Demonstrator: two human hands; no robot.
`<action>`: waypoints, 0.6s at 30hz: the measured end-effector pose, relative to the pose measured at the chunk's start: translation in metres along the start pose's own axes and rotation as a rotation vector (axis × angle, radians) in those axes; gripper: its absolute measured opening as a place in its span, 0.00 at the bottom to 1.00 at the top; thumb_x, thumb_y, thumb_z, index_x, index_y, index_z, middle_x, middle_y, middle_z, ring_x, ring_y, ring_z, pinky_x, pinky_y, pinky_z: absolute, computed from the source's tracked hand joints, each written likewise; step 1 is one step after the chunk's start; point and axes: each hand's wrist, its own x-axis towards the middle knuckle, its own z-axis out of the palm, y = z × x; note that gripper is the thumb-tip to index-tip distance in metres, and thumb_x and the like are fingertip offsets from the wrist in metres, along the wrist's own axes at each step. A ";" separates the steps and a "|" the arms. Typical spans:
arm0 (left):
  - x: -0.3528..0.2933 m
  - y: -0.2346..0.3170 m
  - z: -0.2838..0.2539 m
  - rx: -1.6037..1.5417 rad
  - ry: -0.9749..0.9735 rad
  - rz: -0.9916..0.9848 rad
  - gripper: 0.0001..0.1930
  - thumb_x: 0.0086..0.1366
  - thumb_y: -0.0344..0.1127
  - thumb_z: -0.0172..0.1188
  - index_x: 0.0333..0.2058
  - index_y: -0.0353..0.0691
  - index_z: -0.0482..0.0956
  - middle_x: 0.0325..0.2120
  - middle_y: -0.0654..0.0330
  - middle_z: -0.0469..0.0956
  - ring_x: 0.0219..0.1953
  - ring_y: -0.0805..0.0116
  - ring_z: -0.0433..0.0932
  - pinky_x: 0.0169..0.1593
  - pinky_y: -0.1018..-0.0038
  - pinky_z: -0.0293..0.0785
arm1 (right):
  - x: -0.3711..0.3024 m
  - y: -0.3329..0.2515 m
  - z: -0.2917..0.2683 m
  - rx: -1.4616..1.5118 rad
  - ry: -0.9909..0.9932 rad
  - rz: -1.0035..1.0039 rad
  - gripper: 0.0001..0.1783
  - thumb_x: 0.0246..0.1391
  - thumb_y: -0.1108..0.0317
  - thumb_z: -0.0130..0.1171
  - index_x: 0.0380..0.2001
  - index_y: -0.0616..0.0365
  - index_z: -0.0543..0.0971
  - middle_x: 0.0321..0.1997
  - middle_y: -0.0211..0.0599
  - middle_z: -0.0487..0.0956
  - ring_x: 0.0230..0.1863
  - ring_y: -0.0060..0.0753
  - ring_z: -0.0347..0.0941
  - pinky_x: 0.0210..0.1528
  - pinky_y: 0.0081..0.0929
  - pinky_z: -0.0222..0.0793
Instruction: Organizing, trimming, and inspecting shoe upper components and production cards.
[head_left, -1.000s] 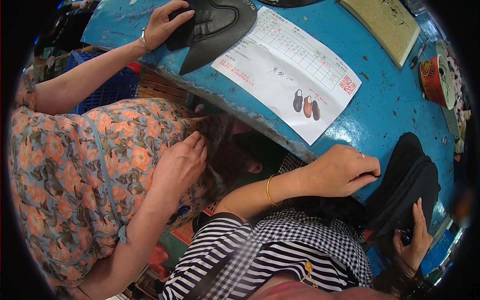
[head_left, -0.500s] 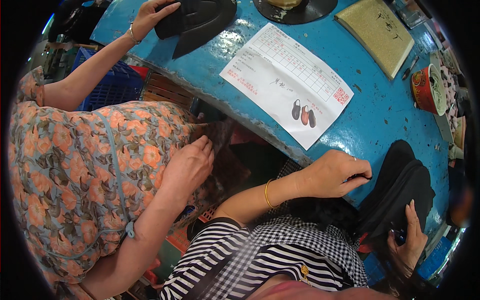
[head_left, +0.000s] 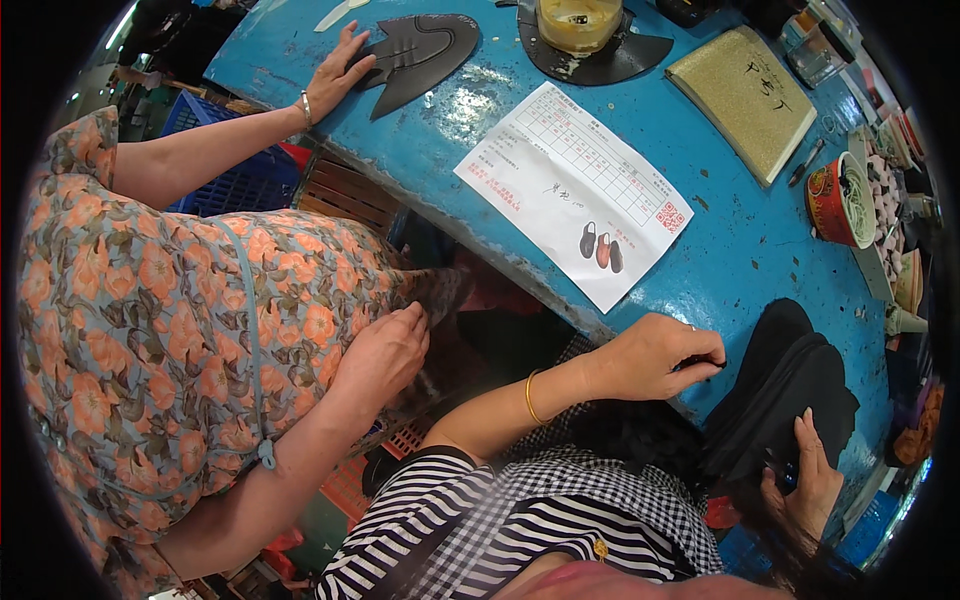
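My left hand point(head_left: 655, 357) is closed over the table's front edge. A bit of something dark shows between its thumb and curled fingers, too little to name. To its right lies a fanned stack of black shoe pieces point(head_left: 790, 390), flat and rounded at the far end. My right hand point(head_left: 812, 475) grips the near end of this stack, fingers along its right side and thumb bent in. Beside that thumb is a dark shiny spot I cannot make out. A printed paper sheet point(head_left: 575, 195) with a table and shoe pictures lies beyond my left hand.
At left, a co-worker in a flowered garment rests one hand point(head_left: 340, 75) beside a black shoe upper point(head_left: 425, 55). A glue pot point(head_left: 578, 22), a gold glittery pad point(head_left: 742, 103) and a red tub point(head_left: 842, 200) stand farther back. A blue crate point(head_left: 235, 165) is below the table.
The whole view has shifted slightly. The co-worker's far hand has slid off the black shoe upper to its left edge. Both my hands keep nearly the same pose.
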 end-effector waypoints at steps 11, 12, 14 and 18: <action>0.000 0.002 0.005 0.006 -0.010 -0.028 0.06 0.56 0.29 0.64 0.32 0.37 0.77 0.23 0.57 0.79 0.23 0.63 0.77 0.28 0.73 0.71 | -0.007 -0.004 0.017 -0.099 0.157 0.007 0.42 0.25 0.76 0.65 0.54 0.63 0.71 0.58 0.51 0.74 0.35 0.44 0.80 0.29 0.30 0.73; 0.000 0.002 0.004 0.007 0.008 -0.021 0.06 0.57 0.29 0.63 0.32 0.37 0.77 0.23 0.57 0.79 0.23 0.63 0.78 0.28 0.74 0.71 | -0.008 -0.004 0.019 -0.106 0.190 -0.010 0.42 0.25 0.76 0.65 0.54 0.63 0.71 0.58 0.51 0.74 0.33 0.43 0.79 0.29 0.29 0.72; -0.001 0.002 0.004 0.022 0.030 0.000 0.05 0.57 0.28 0.63 0.33 0.37 0.78 0.22 0.58 0.79 0.23 0.65 0.78 0.29 0.75 0.71 | -0.009 -0.009 0.019 -0.132 0.183 0.012 0.42 0.25 0.76 0.66 0.54 0.63 0.71 0.58 0.51 0.74 0.32 0.42 0.79 0.28 0.29 0.72; 0.000 0.003 0.003 0.016 0.004 -0.028 0.05 0.58 0.28 0.62 0.33 0.36 0.77 0.22 0.58 0.79 0.23 0.67 0.78 0.29 0.76 0.71 | -0.012 -0.006 0.023 -0.132 0.214 0.009 0.41 0.25 0.78 0.66 0.53 0.63 0.72 0.58 0.50 0.73 0.29 0.41 0.78 0.28 0.29 0.71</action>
